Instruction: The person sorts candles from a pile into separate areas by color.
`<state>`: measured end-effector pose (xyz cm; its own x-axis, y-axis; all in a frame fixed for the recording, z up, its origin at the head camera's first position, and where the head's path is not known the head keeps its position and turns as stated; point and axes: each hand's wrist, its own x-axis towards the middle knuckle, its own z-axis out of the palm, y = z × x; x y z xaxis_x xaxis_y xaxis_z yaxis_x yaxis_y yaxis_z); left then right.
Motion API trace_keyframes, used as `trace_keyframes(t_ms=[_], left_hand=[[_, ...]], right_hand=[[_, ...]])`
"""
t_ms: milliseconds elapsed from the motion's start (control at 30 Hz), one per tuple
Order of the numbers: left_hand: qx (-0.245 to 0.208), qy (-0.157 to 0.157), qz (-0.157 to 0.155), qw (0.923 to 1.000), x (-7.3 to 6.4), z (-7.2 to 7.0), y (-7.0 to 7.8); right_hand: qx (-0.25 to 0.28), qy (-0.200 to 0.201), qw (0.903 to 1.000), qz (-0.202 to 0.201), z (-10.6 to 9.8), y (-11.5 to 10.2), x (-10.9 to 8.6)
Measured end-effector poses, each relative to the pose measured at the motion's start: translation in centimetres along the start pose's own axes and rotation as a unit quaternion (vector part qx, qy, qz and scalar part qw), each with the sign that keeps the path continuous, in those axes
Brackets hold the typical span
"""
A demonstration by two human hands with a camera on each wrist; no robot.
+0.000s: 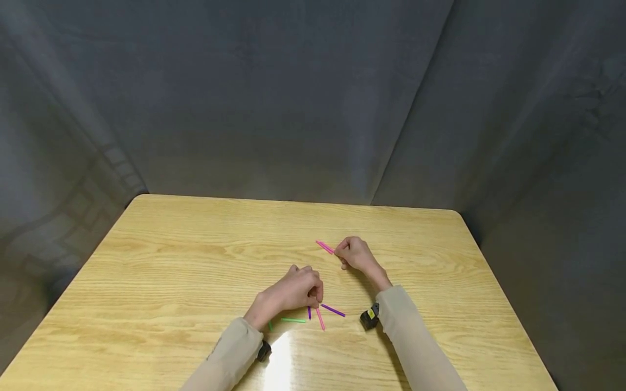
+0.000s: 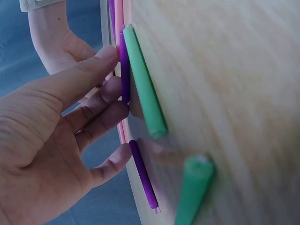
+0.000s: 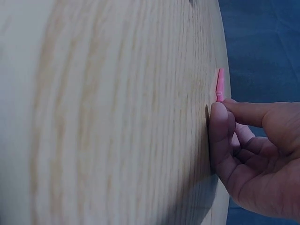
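My right hand (image 1: pixel 356 254) pinches the end of a thin pink stick (image 3: pixel 220 84) between thumb and forefinger, low over the table. In the head view a second pink strip seems to lie along it. My left hand (image 1: pixel 295 288), fingers bent, is down at a short purple stick (image 2: pixel 124 65); thumb and fingertips meet its side and far end, contact partly hidden. Right of that stick lie a pink stick (image 1: pixel 320 319) and another purple stick (image 1: pixel 333 310). A green stick (image 2: pixel 145 84) lies on its left. One more purple stick (image 2: pixel 143 176) is near a fingertip.
A second green stick (image 2: pixel 194 190) lies by the left wrist. Everything rests on a light wooden table (image 1: pixel 195 260). Dark grey curtains (image 1: pixel 244 98) hang behind the table and along its sides. Black wrist devices (image 1: pixel 369 316) sit beneath both sleeves.
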<state>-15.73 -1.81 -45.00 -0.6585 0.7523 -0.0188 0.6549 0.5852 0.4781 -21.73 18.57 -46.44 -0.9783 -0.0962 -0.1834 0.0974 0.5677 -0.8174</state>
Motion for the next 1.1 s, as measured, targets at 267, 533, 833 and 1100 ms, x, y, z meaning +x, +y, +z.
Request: trace_keyframes(t_ms=[267, 533, 833, 1100], left_hand=[[0.008, 0.000, 0.007, 0.9999, -0.10, 0.28, 0.03], [0.013, -0.005, 0.012, 0.9998, -0.12, 0.08, -0.03], [0.020, -0.009, 0.015, 0.9997, -0.05, 0.06, -0.11], [0.012, -0.019, 0.017, 0.9996, -0.04, 0.00, -0.08]], right_hand=[[0.015, 0.000, 0.9999, 0.005, 0.02, 0.13, -0.18], [0.051, -0.024, 0.9984, 0.005, -0.23, 0.43, 0.04], [0.062, -0.026, 0.9978, 0.001, -0.41, 0.22, -0.09], [0.062, -0.029, 0.9977, 0.003, -0.46, 0.23, -0.14]])
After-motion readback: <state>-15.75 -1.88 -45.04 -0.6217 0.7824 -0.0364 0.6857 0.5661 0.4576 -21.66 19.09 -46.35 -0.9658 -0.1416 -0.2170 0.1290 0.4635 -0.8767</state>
